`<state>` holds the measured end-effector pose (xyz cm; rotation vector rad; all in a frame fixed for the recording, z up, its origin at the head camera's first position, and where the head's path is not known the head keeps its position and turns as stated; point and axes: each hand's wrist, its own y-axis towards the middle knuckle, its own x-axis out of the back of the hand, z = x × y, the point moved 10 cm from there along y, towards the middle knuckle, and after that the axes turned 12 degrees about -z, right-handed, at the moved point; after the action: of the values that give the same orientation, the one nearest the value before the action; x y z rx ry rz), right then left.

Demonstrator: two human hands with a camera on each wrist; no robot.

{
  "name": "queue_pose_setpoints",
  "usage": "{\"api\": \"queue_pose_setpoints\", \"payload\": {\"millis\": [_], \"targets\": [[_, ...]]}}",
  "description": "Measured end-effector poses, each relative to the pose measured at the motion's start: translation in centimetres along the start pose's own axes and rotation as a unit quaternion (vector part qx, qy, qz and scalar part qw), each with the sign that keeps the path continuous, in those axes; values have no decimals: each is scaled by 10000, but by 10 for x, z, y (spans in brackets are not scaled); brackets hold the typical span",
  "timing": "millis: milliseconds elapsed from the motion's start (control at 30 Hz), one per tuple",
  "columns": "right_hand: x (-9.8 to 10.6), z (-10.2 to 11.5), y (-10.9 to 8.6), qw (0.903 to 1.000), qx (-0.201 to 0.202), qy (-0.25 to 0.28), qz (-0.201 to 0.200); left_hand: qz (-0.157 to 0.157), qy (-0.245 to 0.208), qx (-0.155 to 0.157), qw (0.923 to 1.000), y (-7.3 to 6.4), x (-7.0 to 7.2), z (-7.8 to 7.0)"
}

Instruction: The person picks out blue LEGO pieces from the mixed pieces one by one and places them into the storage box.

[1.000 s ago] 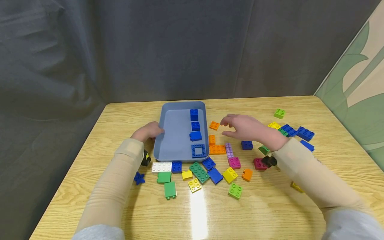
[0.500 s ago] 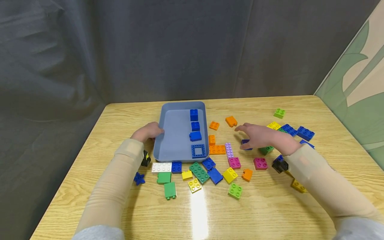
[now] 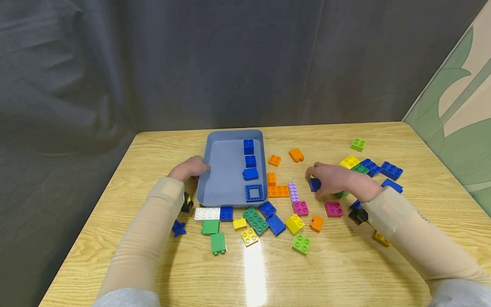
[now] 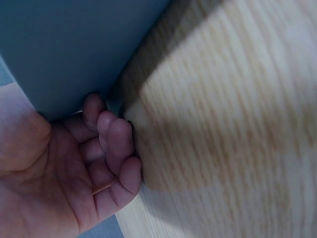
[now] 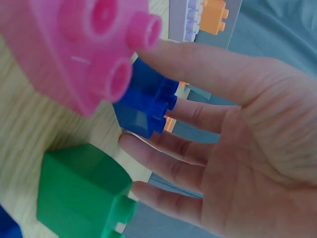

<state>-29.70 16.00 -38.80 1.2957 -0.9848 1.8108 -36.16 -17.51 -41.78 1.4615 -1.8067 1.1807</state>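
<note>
In the head view, my left hand (image 3: 189, 167) holds the left rim of a blue-grey tray (image 3: 220, 199). Its thumb lies over the rim, and the left wrist view shows the fingers curled against the outer wall. My right hand (image 3: 333, 178) is over the table right of the tray, thumb and fingers round a blue brick (image 3: 315, 184). The right wrist view shows this blue brick (image 5: 143, 101) between thumb and fingers, near a green brick (image 5: 81, 188) and a pink brick (image 5: 84, 44). Inside the tray, several blue pieces (image 3: 250, 174) stand in a column along the right side.
Orange bricks (image 3: 278, 191) and a lilac strip (image 3: 293, 192) lie between tray and right hand. Loose bricks, among them a white brick (image 3: 207, 213) and a long green brick (image 3: 255, 221), line the tray's front. More blue bricks (image 3: 391, 170) lie at the right.
My right hand has moved right and down from beside the orange bricks to the blue brick, and its fingers have closed in round it. An orange brick it covered now shows. My left hand has stayed put.
</note>
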Motion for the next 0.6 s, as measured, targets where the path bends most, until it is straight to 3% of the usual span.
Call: {"api": "queue_pose_setpoints", "payload": {"millis": [600], "targets": [[-2,0,6,9997,143,-178,-44,-14,42,-1,10000,-1,0,-1]]}}
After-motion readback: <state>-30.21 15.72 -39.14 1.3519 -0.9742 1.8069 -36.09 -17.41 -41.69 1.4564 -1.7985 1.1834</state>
